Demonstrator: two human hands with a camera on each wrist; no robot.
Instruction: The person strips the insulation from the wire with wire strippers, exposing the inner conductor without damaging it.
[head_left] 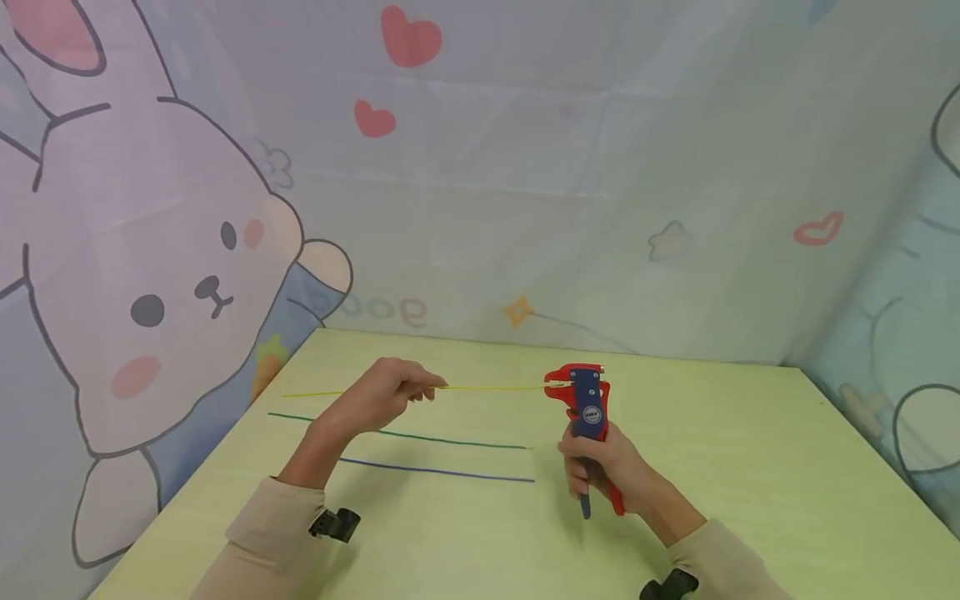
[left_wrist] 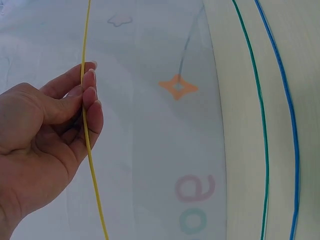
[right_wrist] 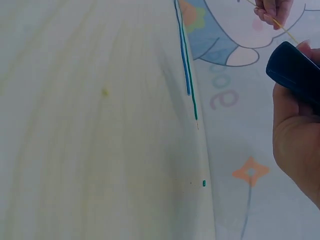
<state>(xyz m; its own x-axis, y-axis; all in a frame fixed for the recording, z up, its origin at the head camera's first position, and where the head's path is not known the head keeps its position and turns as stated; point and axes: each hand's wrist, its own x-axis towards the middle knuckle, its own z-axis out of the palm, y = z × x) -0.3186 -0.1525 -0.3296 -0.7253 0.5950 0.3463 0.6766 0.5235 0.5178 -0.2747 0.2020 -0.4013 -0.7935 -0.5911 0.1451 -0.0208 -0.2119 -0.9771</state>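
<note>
Pale yellow table (head_left: 720, 467), yellow wire (head_left: 495, 387) pinched between left fingers (left_wrist: 96, 116), right fingers (head_left: 576, 473) gripping stripper (head_left: 588, 404)

Yellow wire (head_left: 495, 387) strung right across the middle lane!
It bars the gap between left hand (head_left: 386, 394) and wire stripper (head_left: 591, 408), with the right hand (head_left: 611, 467) plugging space under the tool's head; green wire (head_left: 457, 442) and blue wire (head_left: 442, 471) run beneath the left arm (head_left: 273, 521), the backdrop (head_left: 487, 233) walls off the rear, and there's room along the right side of the table (head_left: 750, 450).

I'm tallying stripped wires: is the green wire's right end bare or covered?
Bare: the green wire ends in a thin coppery strand.
</note>
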